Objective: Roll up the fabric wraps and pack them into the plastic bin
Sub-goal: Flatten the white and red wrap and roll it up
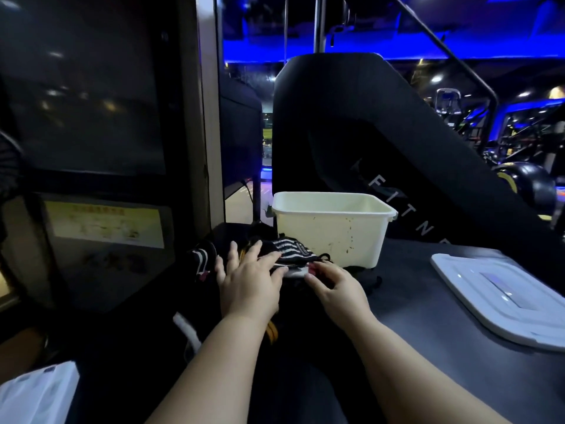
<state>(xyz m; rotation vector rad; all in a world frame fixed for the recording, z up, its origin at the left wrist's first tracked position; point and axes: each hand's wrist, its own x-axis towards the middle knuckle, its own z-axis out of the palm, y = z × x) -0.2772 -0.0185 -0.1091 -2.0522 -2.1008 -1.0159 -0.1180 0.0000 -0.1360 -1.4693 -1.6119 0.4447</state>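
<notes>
Both hands work the striped wrap point(290, 250), which lies on the dark desk point(412, 304) just in front of the cream plastic bin point(333, 231). My left hand point(247, 281) presses it flat, fingers spread. My right hand point(336, 289) curls at its white end, seemingly pinching it; the light is dim.

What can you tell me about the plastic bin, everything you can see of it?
The bin is a cream, rectangular plastic tub with a lipped rim. It stands upright and open on the dark counter, with a white lid lying apart to the right. Dark specks mark its front wall. What shows of its inside looks empty. Striped wraps lie at its front left corner; contact is unclear.
</notes>
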